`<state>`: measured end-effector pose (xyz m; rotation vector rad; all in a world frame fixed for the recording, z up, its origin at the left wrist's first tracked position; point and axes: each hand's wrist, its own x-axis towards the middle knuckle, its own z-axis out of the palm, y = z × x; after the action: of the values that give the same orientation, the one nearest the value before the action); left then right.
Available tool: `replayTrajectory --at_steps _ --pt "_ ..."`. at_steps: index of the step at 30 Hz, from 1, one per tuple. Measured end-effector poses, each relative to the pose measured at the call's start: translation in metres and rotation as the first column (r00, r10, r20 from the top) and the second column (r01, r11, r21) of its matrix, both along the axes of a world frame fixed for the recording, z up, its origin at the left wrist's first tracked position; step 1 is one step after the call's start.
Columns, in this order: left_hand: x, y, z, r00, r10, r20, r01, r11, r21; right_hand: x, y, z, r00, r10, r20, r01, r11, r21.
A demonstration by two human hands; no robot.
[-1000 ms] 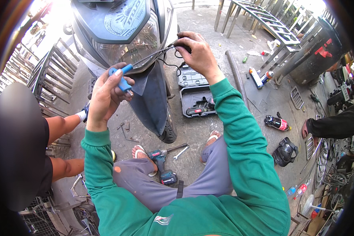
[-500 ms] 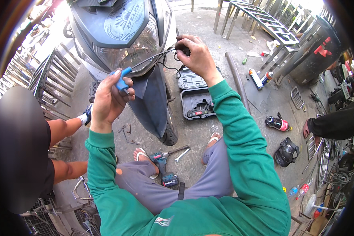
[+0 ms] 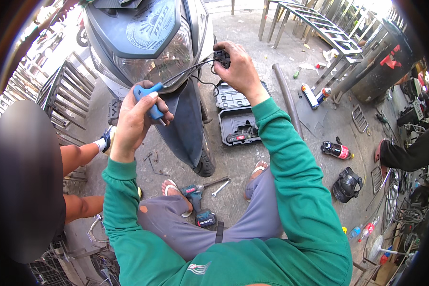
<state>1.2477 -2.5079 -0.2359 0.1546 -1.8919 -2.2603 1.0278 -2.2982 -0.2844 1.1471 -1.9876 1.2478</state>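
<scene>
Left hand [image 3: 137, 118] lower, perhaps nearer.

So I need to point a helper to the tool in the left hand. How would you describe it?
Start at the scooter's headlight. Just below it the left hand grips a T-handle driver: blue handle, thin metal shaft running up toward the right hand. Unlike the cordless drill and wrench on the ground, it is held in the air.

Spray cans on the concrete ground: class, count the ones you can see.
2. A white spray can and an orange-capped spray can lie side by side, right of the open black tool case. Others may be hidden in the clutter at far right.
</scene>
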Motion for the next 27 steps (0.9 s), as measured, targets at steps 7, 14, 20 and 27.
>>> replayTrajectory --at_steps 7,14,20,27 --pt "0.0 0.002 0.014 0.994 -0.022 0.105 0.002 0.982 0.187 -0.004 0.0 -0.001 0.999 0.022 -0.049 -0.02 0.999 0.035" --pt "0.006 0.012 0.006 0.994 0.004 0.113 -0.017 0.994 0.112 -0.007 0.009 -0.011 0.968 0.199 0.154 -0.169 0.968 -0.186" --pt "0.005 0.012 0.007 0.992 0.011 0.129 -0.041 0.971 0.234 -0.017 -0.006 -0.028 0.601 0.545 0.585 -0.161 0.799 -0.579" --pt "0.007 0.007 0.002 0.996 -0.083 0.045 0.081 0.996 0.043 -0.018 -0.011 -0.031 0.632 0.537 0.558 -0.151 0.792 -0.591"
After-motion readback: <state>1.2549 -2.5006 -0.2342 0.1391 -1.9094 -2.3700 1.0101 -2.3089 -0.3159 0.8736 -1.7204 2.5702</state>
